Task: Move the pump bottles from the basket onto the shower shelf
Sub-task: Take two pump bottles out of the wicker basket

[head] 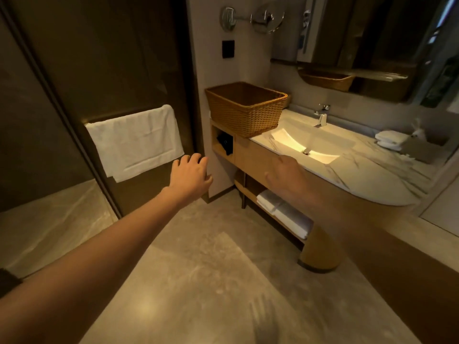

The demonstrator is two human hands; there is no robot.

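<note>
Gripping nothing, both the left hand (pixel 192 173) and blurred right hand (pixel 285 176) are hanging spread before the wicker basket (pixel 244 112), whose bottles, hidden inside, are likely wanting a firm mid-body hold.

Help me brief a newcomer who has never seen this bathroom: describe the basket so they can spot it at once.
Start at the marble vanity counter with the lit sink. At its left end, against the wall and left of the chrome faucet, stands the basket. It is the only brown woven rectangular container on the counter, taller than the folded white towels at the far right.
</note>
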